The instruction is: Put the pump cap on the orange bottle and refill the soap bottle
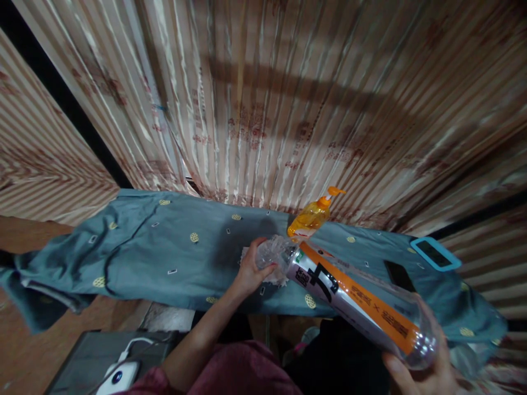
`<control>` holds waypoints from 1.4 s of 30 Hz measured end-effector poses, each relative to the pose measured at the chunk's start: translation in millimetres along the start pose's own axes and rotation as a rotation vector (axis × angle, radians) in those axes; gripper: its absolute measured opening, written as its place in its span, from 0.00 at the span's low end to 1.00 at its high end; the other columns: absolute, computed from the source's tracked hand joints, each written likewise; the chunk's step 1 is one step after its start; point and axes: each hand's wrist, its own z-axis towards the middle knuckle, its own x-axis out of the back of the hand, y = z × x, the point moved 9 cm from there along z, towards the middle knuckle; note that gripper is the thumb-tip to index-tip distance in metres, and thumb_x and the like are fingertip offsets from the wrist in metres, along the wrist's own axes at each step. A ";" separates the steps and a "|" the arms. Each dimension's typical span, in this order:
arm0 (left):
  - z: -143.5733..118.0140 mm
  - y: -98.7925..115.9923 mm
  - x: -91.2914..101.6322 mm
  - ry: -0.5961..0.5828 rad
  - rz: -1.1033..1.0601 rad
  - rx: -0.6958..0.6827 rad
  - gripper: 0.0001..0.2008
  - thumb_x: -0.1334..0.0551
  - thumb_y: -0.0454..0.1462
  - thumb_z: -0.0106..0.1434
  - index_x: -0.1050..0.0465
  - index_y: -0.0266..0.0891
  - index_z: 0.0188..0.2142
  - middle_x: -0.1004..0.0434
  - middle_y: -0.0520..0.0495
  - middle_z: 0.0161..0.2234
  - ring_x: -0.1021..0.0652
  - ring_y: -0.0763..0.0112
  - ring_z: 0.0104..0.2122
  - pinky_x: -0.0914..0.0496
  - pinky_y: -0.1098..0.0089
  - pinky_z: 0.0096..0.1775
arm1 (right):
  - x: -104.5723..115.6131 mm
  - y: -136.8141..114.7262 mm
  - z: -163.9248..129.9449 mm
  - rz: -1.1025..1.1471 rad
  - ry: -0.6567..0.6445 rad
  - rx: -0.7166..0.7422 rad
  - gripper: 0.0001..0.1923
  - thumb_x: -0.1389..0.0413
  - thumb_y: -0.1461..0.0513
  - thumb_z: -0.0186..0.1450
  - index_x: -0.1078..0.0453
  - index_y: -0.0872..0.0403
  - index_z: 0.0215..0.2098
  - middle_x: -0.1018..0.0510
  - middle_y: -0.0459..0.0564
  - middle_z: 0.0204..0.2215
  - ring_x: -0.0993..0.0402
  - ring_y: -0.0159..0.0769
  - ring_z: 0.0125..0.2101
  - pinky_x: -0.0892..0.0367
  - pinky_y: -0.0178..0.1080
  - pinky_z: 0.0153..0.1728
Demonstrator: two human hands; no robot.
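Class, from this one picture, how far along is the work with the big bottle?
Done: the large plastic bottle looks empty and is tipped on its side over the blue cloth. In hand: the right hand holds its base while the left hand grips its neck end. Left: the orange pump bottle stands untouched behind.

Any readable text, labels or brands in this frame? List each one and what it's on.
Nothing reads cleanly.
Plastic bottle, held by left hand and right hand: large black characters and orange band print, blurred.
Curtain: reddish printed characters, too faint.
Orange pump bottle: no readable label.
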 end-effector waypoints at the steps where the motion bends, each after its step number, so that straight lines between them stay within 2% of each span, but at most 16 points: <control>1: 0.0 0.1 0.1 0.003 -0.001 0.003 0.37 0.21 0.36 0.53 0.29 0.44 0.60 0.19 0.40 0.60 0.19 0.48 0.61 0.29 0.46 0.68 | -1.9 -3.5 -0.7 -0.014 0.000 -0.003 0.62 0.26 0.44 0.57 0.45 0.51 0.81 0.37 0.62 0.76 0.46 0.77 0.75 0.56 0.75 0.75; 6: -0.1 1.0 0.1 0.005 -0.003 0.008 0.37 0.21 0.35 0.52 0.29 0.44 0.60 0.18 0.41 0.59 0.19 0.49 0.60 0.28 0.47 0.67 | -7.1 -17.9 -1.2 -0.027 0.015 -0.021 0.62 0.27 0.43 0.58 0.46 0.52 0.81 0.37 0.62 0.76 0.47 0.76 0.75 0.56 0.73 0.75; 18: -0.3 -0.3 0.0 -0.005 0.019 0.011 0.36 0.22 0.36 0.54 0.30 0.43 0.61 0.19 0.40 0.60 0.19 0.47 0.61 0.28 0.48 0.67 | -7.9 -25.5 -1.3 -0.055 0.023 -0.030 0.59 0.29 0.42 0.59 0.44 0.52 0.80 0.36 0.61 0.75 0.46 0.76 0.75 0.56 0.72 0.76; 22: -0.4 -0.8 -1.2 -0.010 0.021 0.007 0.37 0.21 0.36 0.53 0.30 0.43 0.61 0.18 0.40 0.59 0.19 0.48 0.59 0.28 0.49 0.65 | -6.7 -14.1 -1.8 -0.024 0.001 -0.029 0.58 0.30 0.43 0.61 0.46 0.51 0.81 0.37 0.60 0.76 0.45 0.77 0.75 0.56 0.74 0.75; 26: -0.1 -2.0 -1.1 -0.009 0.028 0.009 0.38 0.21 0.37 0.53 0.30 0.43 0.61 0.18 0.41 0.59 0.19 0.49 0.59 0.28 0.48 0.65 | -1.5 -0.7 -0.5 -0.013 0.001 -0.006 0.60 0.26 0.45 0.57 0.43 0.50 0.80 0.36 0.60 0.75 0.45 0.79 0.74 0.56 0.78 0.73; 31: -0.3 -1.5 -0.3 -0.008 0.024 -0.005 0.38 0.20 0.38 0.53 0.30 0.44 0.61 0.19 0.41 0.60 0.20 0.48 0.60 0.28 0.48 0.66 | 3.7 6.5 3.0 0.053 0.000 0.021 0.62 0.23 0.46 0.54 0.41 0.54 0.79 0.35 0.65 0.74 0.46 0.83 0.74 0.59 0.81 0.72; 34: -0.6 -2.0 0.0 -0.008 0.022 0.006 0.38 0.20 0.38 0.52 0.30 0.44 0.61 0.19 0.40 0.60 0.19 0.47 0.60 0.27 0.49 0.65 | 7.2 10.0 4.8 0.037 -0.004 0.044 0.64 0.21 0.47 0.50 0.39 0.53 0.78 0.34 0.67 0.73 0.46 0.87 0.72 0.58 0.85 0.69; 37: -0.4 -1.4 0.7 -0.004 0.021 0.009 0.37 0.21 0.37 0.53 0.29 0.43 0.61 0.18 0.41 0.59 0.19 0.47 0.60 0.28 0.49 0.66 | 7.4 12.9 5.3 0.054 -0.015 0.029 0.64 0.21 0.48 0.51 0.41 0.52 0.79 0.35 0.66 0.74 0.48 0.87 0.73 0.59 0.85 0.69; 41: 0.3 -1.0 1.8 -0.003 0.027 0.022 0.37 0.22 0.36 0.53 0.29 0.43 0.61 0.18 0.40 0.59 0.18 0.48 0.59 0.28 0.49 0.66 | -1.4 -5.7 2.5 0.054 0.012 0.000 0.64 0.23 0.45 0.53 0.41 0.58 0.79 0.37 0.69 0.75 0.48 0.88 0.73 0.59 0.84 0.70; 42: 0.5 -0.7 1.9 -0.005 0.029 0.024 0.37 0.22 0.36 0.53 0.29 0.43 0.60 0.18 0.40 0.59 0.18 0.48 0.60 0.28 0.48 0.66 | -4.1 -13.9 1.5 0.025 0.037 -0.014 0.63 0.24 0.43 0.56 0.42 0.59 0.79 0.38 0.68 0.76 0.48 0.85 0.74 0.59 0.81 0.72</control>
